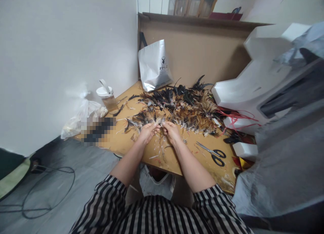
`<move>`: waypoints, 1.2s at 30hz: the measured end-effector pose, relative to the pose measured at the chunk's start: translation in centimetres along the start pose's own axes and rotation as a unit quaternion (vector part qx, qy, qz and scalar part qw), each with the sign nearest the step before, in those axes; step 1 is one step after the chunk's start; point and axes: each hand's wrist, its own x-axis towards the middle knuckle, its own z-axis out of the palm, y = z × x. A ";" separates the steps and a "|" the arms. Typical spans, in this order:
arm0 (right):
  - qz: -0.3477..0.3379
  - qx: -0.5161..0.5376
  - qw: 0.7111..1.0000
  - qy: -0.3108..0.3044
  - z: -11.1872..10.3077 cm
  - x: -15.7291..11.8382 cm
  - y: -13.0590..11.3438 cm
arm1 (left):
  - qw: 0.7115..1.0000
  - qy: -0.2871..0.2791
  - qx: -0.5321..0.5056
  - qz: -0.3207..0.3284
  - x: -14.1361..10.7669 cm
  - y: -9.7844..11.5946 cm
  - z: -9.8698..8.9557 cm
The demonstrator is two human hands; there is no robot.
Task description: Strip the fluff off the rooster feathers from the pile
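Note:
My left hand [149,132] and my right hand [171,131] meet over the middle of the wooden table, thumbs and fingers pinched close together. Between the fingertips is the base of a small tuft of feathers [157,118], brown with pale fluff; its finer details are too small to make out. Just beyond my hands lies a row of brown feather bunches [194,121]. Behind that row, darker black and brown feathers [165,97] are heaped. To the right of my right hand, scissors [212,153] with black handles lie on the table.
Feather scraps litter the table [187,156]. Red ties [236,119] hang by white foam blocks [240,88] at right. A lidded cup [107,98], plastic bag [84,114] and silver bag [154,67] stand at left and back. A white bin [158,180] sits below.

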 end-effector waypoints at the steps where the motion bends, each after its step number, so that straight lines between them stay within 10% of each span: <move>1: 0.000 -0.005 1.000 -0.001 0.1 0.0 0.0 | 1.000 -0.004 0.005 -0.003 0.0 0.0 0.0; 36: -0.084 -0.066 0.993 0.041 0.5 -0.1 0.6 | 0.993 -0.046 0.109 0.006 0.1 -0.6 0.0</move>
